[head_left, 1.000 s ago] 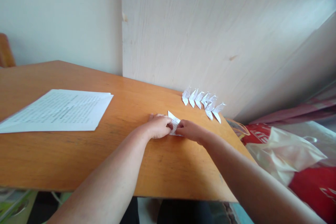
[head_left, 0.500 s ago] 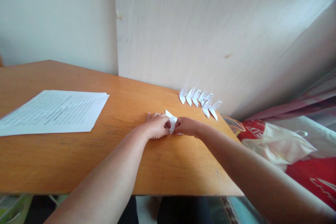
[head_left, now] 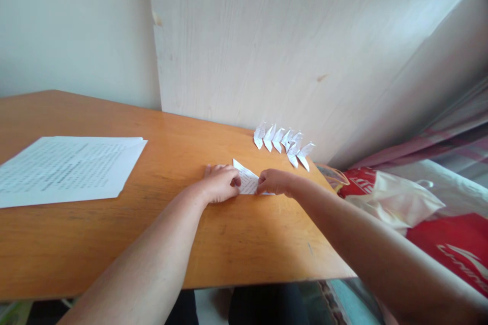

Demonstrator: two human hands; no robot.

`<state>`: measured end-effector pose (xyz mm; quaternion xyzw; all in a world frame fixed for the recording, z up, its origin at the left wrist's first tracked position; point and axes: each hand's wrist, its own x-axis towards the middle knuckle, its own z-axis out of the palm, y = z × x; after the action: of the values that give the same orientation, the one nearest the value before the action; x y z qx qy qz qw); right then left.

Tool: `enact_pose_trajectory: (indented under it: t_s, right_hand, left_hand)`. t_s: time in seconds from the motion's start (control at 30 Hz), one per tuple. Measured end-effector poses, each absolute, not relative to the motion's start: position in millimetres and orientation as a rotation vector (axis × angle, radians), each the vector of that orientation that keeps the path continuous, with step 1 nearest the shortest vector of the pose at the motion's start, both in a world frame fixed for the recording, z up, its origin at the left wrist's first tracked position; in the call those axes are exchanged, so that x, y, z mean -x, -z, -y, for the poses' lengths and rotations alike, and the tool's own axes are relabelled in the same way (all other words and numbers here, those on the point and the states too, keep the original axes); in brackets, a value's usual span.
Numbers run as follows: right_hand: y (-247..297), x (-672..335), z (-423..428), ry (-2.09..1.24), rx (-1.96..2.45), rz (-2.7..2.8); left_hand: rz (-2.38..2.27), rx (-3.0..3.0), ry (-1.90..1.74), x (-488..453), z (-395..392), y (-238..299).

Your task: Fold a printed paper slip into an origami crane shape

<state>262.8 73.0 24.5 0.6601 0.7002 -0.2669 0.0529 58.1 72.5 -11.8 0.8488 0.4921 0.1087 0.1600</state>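
Observation:
A small piece of folded printed paper (head_left: 247, 181), roughly triangular in its visible part, lies on the wooden table between my hands. At its left end, my left hand (head_left: 222, 183) presses with curled fingers, thumb and forefinger pinching the edge. My right hand (head_left: 277, 183) is closed on the right part, its fingertips against the lower edge. Both hands rest low on the tabletop, and the paper's two ends are partly hidden beneath them.
Several folded white paper figures (head_left: 278, 140) stand in a row by the wall, beyond my right hand. A stack of printed sheets (head_left: 64, 167) lies on the table (head_left: 160, 244) at left. Red and white bags (head_left: 450, 244) sit past the table's right edge.
My hands have moved farther apart, so more of the folded paper shows between them. The whole view has shifted slightly, with the sheets and figures now farther left.

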Motion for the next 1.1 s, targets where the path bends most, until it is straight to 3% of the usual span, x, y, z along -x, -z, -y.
enact_pose_trajectory:
  t_s: [0.5, 1.1]
  right_hand:
    - [-29.5, -303.8, -70.0, 0.828, -2.08, -1.995]
    - [-15.0, -342.9, -72.5, 1.096, -2.128, -1.991]
  left_hand:
    - [-1.39, -2.434, -0.299, -56.8, -73.8, 11.1]
    - [-1.385, -2.423, -0.319, -54.6, -69.8, 6.7]
